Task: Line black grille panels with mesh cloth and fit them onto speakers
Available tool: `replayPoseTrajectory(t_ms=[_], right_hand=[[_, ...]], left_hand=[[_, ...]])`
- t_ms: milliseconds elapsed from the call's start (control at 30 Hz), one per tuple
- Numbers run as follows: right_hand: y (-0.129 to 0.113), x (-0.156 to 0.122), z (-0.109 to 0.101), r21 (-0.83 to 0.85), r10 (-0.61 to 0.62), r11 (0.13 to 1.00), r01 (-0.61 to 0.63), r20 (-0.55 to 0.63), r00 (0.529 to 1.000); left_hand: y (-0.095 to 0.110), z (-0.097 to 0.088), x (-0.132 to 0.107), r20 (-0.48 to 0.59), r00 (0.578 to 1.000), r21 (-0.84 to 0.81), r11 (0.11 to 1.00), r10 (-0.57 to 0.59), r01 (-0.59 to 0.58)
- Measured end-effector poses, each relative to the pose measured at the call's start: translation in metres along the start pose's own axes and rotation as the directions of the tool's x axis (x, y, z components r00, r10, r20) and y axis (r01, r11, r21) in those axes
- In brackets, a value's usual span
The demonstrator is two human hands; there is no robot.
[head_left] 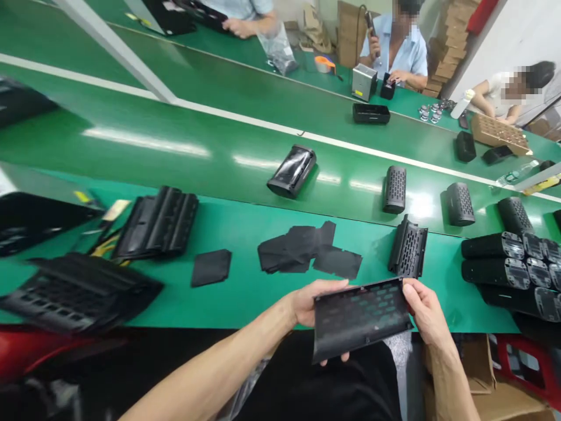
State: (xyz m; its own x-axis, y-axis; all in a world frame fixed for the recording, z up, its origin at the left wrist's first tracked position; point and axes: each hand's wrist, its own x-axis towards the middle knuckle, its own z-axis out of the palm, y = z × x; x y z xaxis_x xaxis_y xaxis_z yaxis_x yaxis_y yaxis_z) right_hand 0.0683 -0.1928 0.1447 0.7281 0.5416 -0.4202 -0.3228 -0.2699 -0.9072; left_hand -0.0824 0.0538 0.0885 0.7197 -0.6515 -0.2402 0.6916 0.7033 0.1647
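Note:
Between my hands is a black perforated plastic cover (pixel 359 321), tilted, its hollow inner side facing up with rows of slots. My left hand (pixel 309 301) grips its left end, thumb along the top edge and fingertips showing below. My right hand (pixel 423 304) pinches the upper right corner. Just beyond the cover, another slotted cover (pixel 408 248) stands on the green mat. Thin black sheets (pixel 302 248) lie in an overlapping spread, with a small separate stack of sheets (pixel 211 268) to their left.
Stacked black housings (pixel 495 272) fill the right side. More covers (pixel 160 225) are piled at left, beside a dark blurred pile (pixel 83 292). Black cases (pixel 293 171) stand on the green conveyor belt (pixel 197 158). Across it, other people work; one hand (pixel 240 27) rests on a dark part.

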Motion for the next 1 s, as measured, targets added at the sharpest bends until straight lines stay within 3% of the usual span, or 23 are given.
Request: replayPoseTrajectory(t_ms=[67,100,133,167,200,233,300,367,500,600,733,800,867,933,1000], right_hand=[[-0.012,0.014,-0.048,-0.152,-0.120,0.984,0.093,-0.181,0.976],[-0.017,0.024,-0.078,-0.352,-0.281,0.924,0.151,-0.354,0.892],[-0.021,0.035,-0.110,-0.583,-0.463,0.804,0.119,-0.488,0.740],[-0.022,0.045,-0.142,-0.725,-0.585,0.689,-0.003,-0.558,0.589],[-0.021,0.054,-0.170,-0.744,-0.612,0.664,-0.075,-0.598,0.517],[-0.017,0.059,-0.194,-0.751,-0.622,0.649,-0.120,-0.615,0.484],[-0.002,0.062,-0.221,-0.761,-0.623,0.623,-0.182,-0.623,0.474],[0.020,0.052,-0.225,-0.758,-0.619,0.607,-0.239,-0.639,0.457],[0.066,0.013,-0.212,-0.722,-0.620,0.592,-0.357,-0.691,0.372],[0.097,-0.013,-0.213,-0.719,-0.617,0.577,-0.387,-0.694,0.370],[0.133,-0.036,-0.210,-0.579,-0.500,0.681,-0.448,-0.815,0.294],[0.146,-0.046,-0.200,-0.504,-0.416,0.718,-0.480,-0.864,0.285],[0.150,-0.055,-0.186,-0.481,-0.346,0.718,-0.503,-0.874,0.342],[0.145,-0.063,-0.172,-0.503,-0.301,0.698,-0.510,-0.852,0.427],[0.132,-0.065,-0.162,-0.587,-0.268,0.677,-0.444,-0.759,0.593]], left_hand=[[0.001,-0.001,0.005,0.060,0.998,-0.007,1.000,0.017,-0.016],[0.002,-0.001,0.006,0.094,0.995,-0.019,1.000,0.024,-0.022],[0.003,0.000,0.006,0.135,0.991,-0.031,0.999,0.024,-0.020],[0.004,0.002,0.007,0.178,0.984,-0.042,0.999,0.021,-0.014],[0.006,0.005,0.007,0.214,0.977,-0.048,0.999,0.018,-0.008],[0.009,0.009,0.007,0.245,0.969,-0.053,0.999,0.023,-0.010],[0.015,0.018,0.007,0.279,0.958,-0.062,0.997,0.065,-0.050],[0.020,0.028,0.007,0.302,0.948,-0.052,0.994,0.105,-0.094],[0.025,0.039,0.007,0.277,0.940,-0.028,0.980,0.197,-0.197],[0.025,0.042,0.008,0.219,0.945,-0.024,0.969,0.244,-0.245],[0.024,0.043,0.014,0.159,0.924,-0.077,0.937,0.349,-0.341],[0.024,0.044,0.020,0.137,0.910,-0.102,0.919,0.392,-0.381],[0.025,0.046,0.025,0.109,0.911,-0.122,0.915,0.399,-0.386],[0.025,0.050,0.030,0.058,0.915,-0.127,0.912,0.398,-0.389],[0.023,0.057,0.035,0.006,0.912,-0.102,0.907,0.410,-0.408]])
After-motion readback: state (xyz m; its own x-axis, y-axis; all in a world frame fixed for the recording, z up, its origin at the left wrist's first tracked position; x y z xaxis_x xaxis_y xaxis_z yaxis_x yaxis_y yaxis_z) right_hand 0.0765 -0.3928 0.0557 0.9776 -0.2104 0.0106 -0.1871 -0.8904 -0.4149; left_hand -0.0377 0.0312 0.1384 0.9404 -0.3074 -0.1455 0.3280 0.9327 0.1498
